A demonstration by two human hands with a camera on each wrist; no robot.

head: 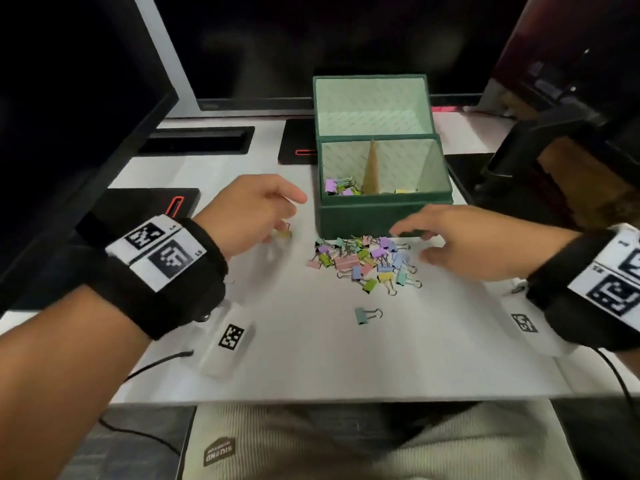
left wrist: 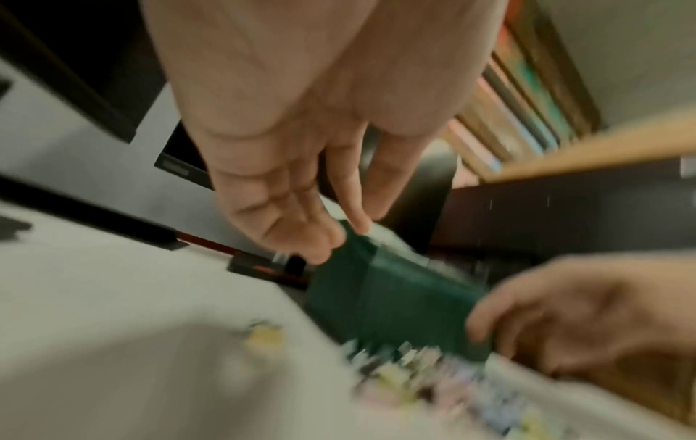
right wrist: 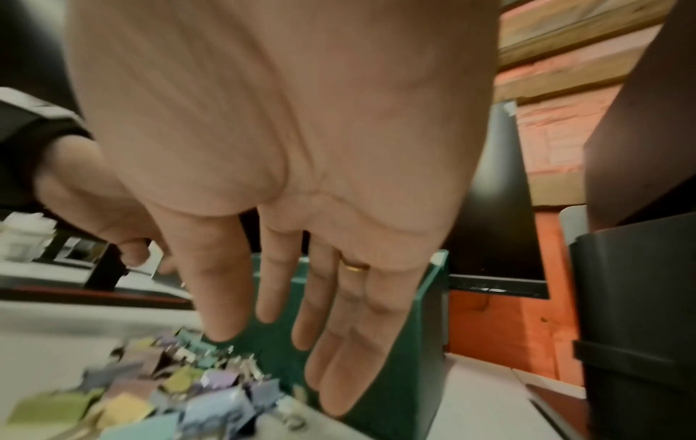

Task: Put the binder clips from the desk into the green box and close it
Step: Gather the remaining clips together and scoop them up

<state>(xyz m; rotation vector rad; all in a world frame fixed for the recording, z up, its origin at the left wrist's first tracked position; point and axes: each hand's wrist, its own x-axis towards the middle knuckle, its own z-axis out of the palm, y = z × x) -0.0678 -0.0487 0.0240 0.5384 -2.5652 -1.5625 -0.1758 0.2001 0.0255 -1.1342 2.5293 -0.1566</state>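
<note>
Dark green cardboard box (head: 384,216) with pale patterned lining: open, lid upright behind, tan divider inside | few pastel metal binder clips (head: 341,187) in its left compartment | heap of pastel clips (head: 367,259) on white desk just before box | one yellow clip (head: 282,233) left of heap | one teal clip (head: 367,315) apart, nearer viewer

The box (head: 384,216) stands toward the far edge of the surface (head: 311,358), right of its middle, with its lid (head: 372,102) upright behind it. A divider (head: 371,168) splits the inside into left and right compartments; a few clips (head: 341,187) lie in the left one (one more lies in the right). A heap of clips (head: 367,259) lies on the surface just before the box's near wall. One lone clip (head: 367,315) lies nearer the front edge, apart from the heap. Another single clip (head: 282,233) lies left of the heap, under the left hand (head: 249,213). The right hand (head: 464,240) is over the heap's right side.
</note>
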